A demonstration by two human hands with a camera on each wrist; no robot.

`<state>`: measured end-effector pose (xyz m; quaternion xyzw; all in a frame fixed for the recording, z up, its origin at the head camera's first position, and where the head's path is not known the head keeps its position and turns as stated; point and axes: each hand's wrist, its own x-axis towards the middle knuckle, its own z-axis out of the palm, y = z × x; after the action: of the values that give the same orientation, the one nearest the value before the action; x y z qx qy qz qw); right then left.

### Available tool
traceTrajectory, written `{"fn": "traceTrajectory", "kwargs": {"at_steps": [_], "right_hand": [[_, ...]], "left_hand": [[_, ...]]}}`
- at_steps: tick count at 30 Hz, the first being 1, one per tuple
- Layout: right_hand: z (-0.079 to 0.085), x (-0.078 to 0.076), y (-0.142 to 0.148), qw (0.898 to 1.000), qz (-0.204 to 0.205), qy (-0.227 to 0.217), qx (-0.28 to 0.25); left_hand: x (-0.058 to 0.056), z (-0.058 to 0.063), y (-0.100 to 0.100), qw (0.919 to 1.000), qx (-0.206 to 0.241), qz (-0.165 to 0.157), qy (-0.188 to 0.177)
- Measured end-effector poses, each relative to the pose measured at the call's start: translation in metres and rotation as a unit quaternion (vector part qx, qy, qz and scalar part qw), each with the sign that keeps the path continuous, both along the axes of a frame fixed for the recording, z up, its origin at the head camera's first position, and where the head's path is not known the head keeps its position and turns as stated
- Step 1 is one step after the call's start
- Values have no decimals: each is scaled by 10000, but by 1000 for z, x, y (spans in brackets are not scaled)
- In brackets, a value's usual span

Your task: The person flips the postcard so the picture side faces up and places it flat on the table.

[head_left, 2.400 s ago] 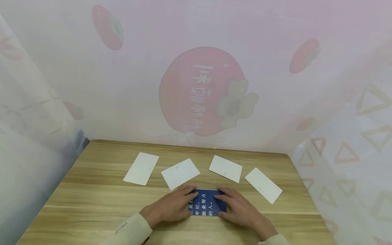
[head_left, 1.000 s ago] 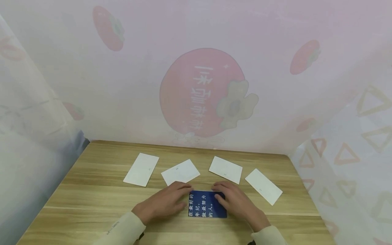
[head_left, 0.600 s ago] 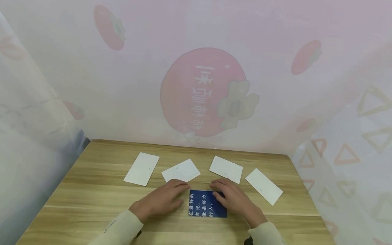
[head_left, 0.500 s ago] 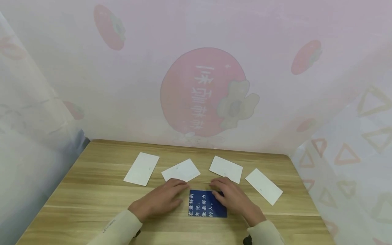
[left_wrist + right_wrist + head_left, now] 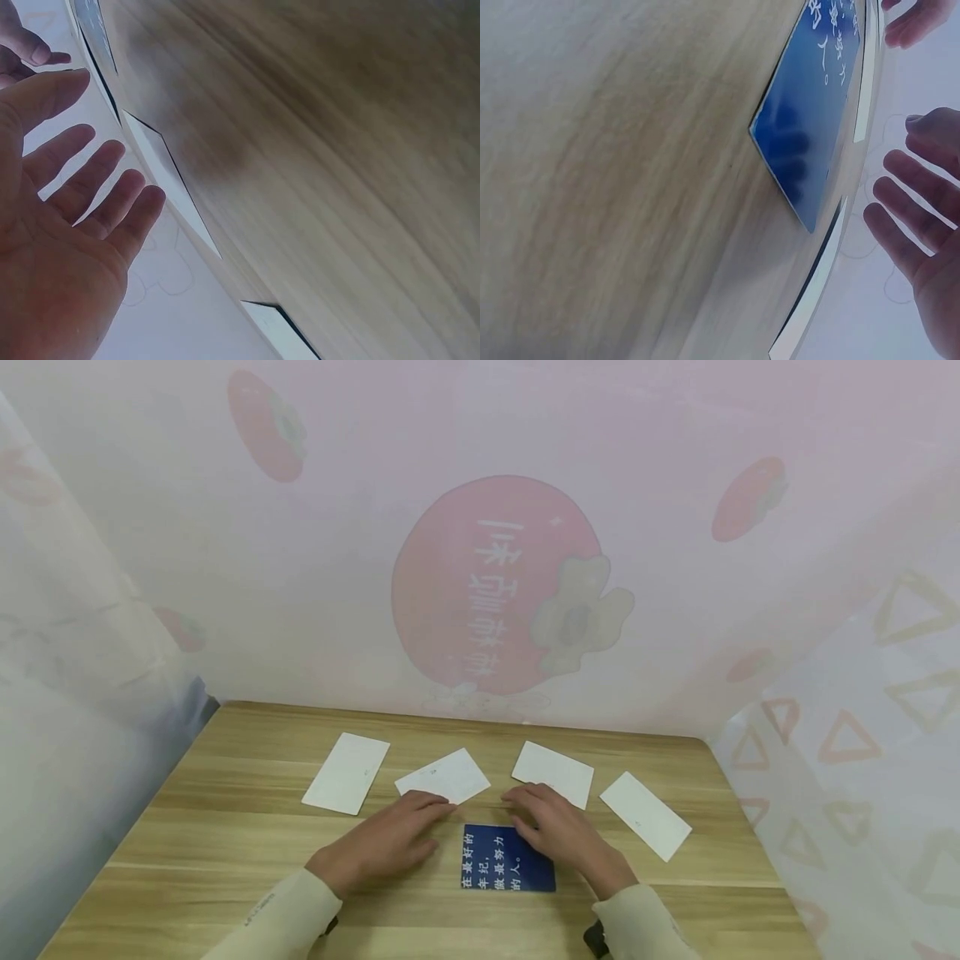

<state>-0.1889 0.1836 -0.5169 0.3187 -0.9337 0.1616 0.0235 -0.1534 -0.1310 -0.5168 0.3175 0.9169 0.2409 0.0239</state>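
A blue card (image 5: 491, 860) with white Chinese writing lies flat on the wooden table between the hands. To its left is my left hand (image 5: 386, 841), fingers extended and holding nothing; its fingertips overlap the lower edge of a white card (image 5: 447, 774) in the head view. My right hand (image 5: 558, 831) hovers over the blue card's upper right part, hiding that corner, with its fingertips near another white card (image 5: 555, 768). Both wrist views show spread, relaxed fingers raised above the table: the left palm (image 5: 56, 262) and the right palm (image 5: 941, 277) carry nothing.
At the far left lies a white card (image 5: 347, 773), and one more white card (image 5: 647, 817) lies at the right, all in a loose arc. A pale printed curtain (image 5: 322, 568) hangs behind the wooden table (image 5: 225, 860) and along both sides.
Both hands held the blue card's sides at first. The left hand has let go and moved left; the right has lifted off and shifted up over the card, which lies almost where it was.
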Motion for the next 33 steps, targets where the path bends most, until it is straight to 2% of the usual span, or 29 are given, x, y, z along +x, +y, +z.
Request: {"fn": "traceTrajectory", "kwargs": {"at_steps": [6,12,23,33], "right_hand": [[0,-2,-5,10000,-61,-71,-22],[3,-5,-10,9996,-65,-229,-141],[2,-13,-16,9997,158,-95,-186],[1,-18,-21,9993,262,-3,-248]], "left_hand": [[-3,-3,-5,9999,-79,18,137],[-6,-4,-9,9997,-114,194,122],[-10,-6,-17,9987,-93,477,128],[-12,-5,-22,9964,-45,819,-200]]}}
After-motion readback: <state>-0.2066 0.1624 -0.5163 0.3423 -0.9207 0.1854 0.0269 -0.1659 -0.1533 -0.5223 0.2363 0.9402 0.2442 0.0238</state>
